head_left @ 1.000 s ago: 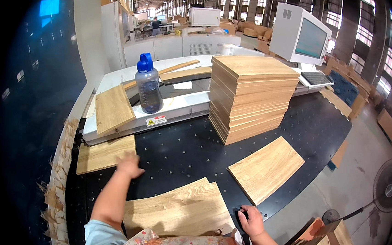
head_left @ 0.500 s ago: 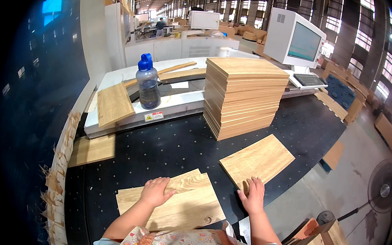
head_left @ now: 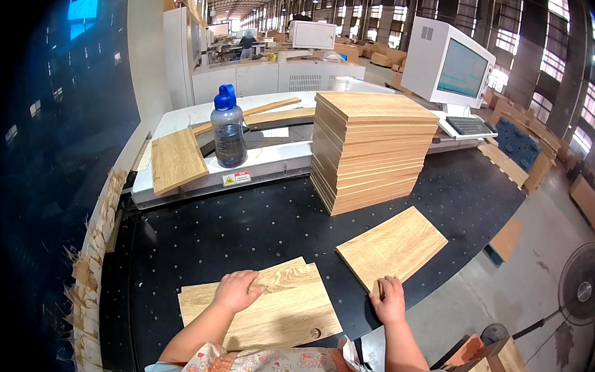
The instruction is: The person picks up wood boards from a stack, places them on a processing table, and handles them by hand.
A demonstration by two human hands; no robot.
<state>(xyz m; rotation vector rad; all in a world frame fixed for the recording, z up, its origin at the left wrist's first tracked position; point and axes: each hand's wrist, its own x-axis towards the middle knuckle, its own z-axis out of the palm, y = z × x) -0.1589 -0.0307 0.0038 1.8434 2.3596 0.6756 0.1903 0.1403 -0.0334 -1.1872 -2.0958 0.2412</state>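
Note:
My left hand (head_left: 236,292) lies on two overlapping wood-grain boards (head_left: 281,310) at the near side of the black, dotted table, its fingers stretched over the top one. To the right, another wood-grain board (head_left: 396,244) lies at an angle. My right hand (head_left: 389,302) has its bent fingers and thumb at that board's near corner, gripping it. Beyond these boards stands a tall stack of similar boards (head_left: 373,153). At the far left, only a sliver of one board (head_left: 113,232) shows beside the frayed strip curtain (head_left: 86,274) of a machine.
A blue-capped water bottle (head_left: 229,133) and a loose board (head_left: 177,161) stand on the white machine ledge (head_left: 279,158). A monitor (head_left: 450,64) and keyboard (head_left: 466,126) are at the back right. A floor fan (head_left: 583,291) stands beyond the right edge of the black table (head_left: 238,227).
The board at the far left has slid left, mostly out of sight at the strip curtain. My right hand has shifted slightly nearer and to the right; my left hand stays put.

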